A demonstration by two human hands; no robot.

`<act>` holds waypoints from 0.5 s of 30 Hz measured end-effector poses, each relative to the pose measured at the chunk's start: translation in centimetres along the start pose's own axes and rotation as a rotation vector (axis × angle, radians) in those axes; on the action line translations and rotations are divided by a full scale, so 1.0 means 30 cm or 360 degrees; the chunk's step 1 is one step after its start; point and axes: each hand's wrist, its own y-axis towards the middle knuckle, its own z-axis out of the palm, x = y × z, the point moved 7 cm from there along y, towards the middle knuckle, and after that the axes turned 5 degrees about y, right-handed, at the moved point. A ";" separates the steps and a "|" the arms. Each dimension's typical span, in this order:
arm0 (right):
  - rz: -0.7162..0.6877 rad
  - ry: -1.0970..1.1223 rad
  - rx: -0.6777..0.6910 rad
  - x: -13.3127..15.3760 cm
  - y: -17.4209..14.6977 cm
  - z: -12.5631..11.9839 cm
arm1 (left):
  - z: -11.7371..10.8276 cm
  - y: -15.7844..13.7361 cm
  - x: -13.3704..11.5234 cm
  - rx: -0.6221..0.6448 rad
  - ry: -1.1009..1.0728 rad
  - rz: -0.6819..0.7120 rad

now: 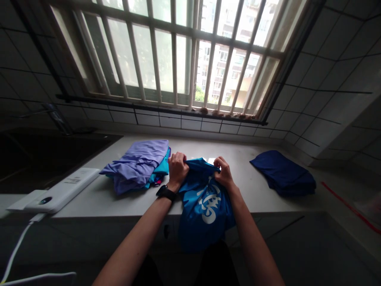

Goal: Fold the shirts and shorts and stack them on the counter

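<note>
A blue shirt [193,206] with white lettering hangs over the front edge of the white countertop [238,190]. My left hand [177,169] is closed on its upper left edge, and a black watch sits on that wrist. At the upper right edge, my right hand [224,171] grips the same cloth between thumb and fingers. The fabric between the two hands is gathered and slightly raised. Just left of my left hand lies a pile of clothes, with a crumpled lavender garment [139,161] on top and teal cloth [160,169] beneath it.
A folded navy garment [282,172] lies on the right of the counter. At the left are a white power bank [64,188] with a cable, a dark sink [44,159] and a faucet [58,119]. Behind stands a barred window [178,59].
</note>
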 end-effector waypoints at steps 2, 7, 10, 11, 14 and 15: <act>0.0054 -0.0039 -0.0147 -0.018 0.002 -0.025 | -0.018 0.005 0.029 -0.0080 0.0053 -0.0164; 0.0370 -0.0026 -0.0666 -0.071 -0.016 -0.126 | -0.012 0.007 0.050 -0.0051 0.0028 -0.0217; 0.0419 0.0020 -0.0515 -0.072 -0.013 -0.102 | 0.026 -0.008 -0.017 0.0142 -0.0210 0.0175; 0.0398 0.0042 -0.0376 -0.066 -0.010 -0.077 | 0.044 -0.020 -0.048 0.0262 -0.0289 0.0343; 0.0306 0.0093 0.0063 -0.040 -0.011 -0.003 | 0.091 -0.062 -0.115 0.0608 -0.0351 0.0703; 0.0278 0.0094 0.0164 -0.032 -0.014 0.010 | 0.097 -0.066 -0.118 0.0638 -0.0317 0.0725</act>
